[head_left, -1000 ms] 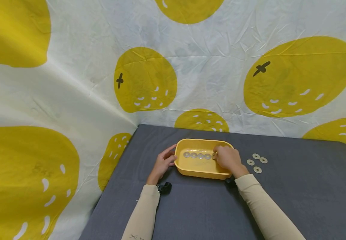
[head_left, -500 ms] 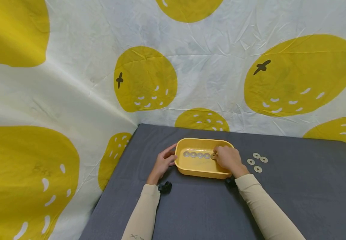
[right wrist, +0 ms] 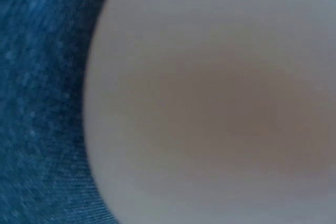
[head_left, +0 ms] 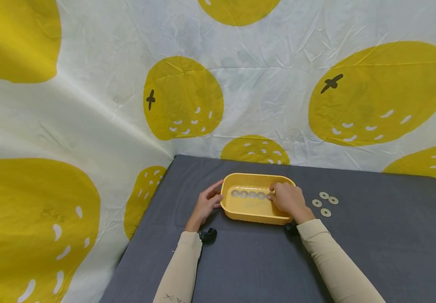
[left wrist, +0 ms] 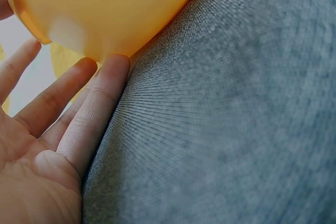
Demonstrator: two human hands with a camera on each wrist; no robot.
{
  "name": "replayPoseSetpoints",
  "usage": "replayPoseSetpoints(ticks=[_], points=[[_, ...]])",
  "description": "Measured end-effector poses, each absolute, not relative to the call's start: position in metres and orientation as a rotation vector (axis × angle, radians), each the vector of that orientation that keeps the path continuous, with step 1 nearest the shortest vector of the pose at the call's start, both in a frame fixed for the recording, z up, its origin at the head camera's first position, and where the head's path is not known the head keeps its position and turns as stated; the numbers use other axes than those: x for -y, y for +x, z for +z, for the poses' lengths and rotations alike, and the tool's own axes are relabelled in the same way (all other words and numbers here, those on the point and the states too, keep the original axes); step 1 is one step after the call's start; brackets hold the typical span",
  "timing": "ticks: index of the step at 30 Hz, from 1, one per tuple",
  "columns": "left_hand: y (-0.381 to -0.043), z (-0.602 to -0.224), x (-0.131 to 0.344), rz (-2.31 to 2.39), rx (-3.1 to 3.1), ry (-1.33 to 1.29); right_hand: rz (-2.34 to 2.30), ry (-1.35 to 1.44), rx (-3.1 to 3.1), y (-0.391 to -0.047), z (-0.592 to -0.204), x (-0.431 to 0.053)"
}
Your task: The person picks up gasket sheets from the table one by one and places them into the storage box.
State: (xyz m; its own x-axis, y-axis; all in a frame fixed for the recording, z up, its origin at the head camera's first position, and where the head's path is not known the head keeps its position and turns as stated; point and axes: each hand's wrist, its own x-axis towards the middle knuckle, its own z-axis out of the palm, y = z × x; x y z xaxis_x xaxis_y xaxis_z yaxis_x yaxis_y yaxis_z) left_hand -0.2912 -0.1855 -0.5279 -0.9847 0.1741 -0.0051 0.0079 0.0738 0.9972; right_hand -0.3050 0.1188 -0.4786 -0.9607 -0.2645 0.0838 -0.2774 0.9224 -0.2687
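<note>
Yellow tray [head_left: 255, 213]: fifth disc [head_left: 268, 196] paler than before, perhaps settled beside the row [head_left: 252, 195].
Left grip [head_left: 204, 206], fingers extended, touches tray; right grip [head_left: 289, 199] curls at disc, pinch unclear.

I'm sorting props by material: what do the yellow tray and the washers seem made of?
Yellow tray: probably plastic, smooth and slightly glossy, with soft highlights inside. Washers: likely metal, dull silvery-beige flat rings, but too small to be sure.

The hand [left wrist: 31, 182], palm showing, reaches to a yellow tub [left wrist: 121, 9] with spread, nearly straight fingers [left wrist: 89, 119]. One fingertip is at the rim's end, two lower, near the base edge. Beside them stretches the grey, cloth-covered table [left wrist: 226, 119].
</note>
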Motion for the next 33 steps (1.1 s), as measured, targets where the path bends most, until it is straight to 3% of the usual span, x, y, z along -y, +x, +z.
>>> replayPoseSetpoints(ticks=[7,18,33], points=[[-0.290,-0.525,0.183,2.056,-2.249,0.176,0.732,0.401,2.906,-0.309,-0.482,-0.128],[-0.283,-0.504,0.185,2.030,-2.186,0.200,1.754,0.282,2.366,-0.298,-0.472,-0.165],[-0.280,-0.499,0.185,2.034,-2.152,0.211,1.247,0.049,2.776,-0.260,-0.475,-0.263]])
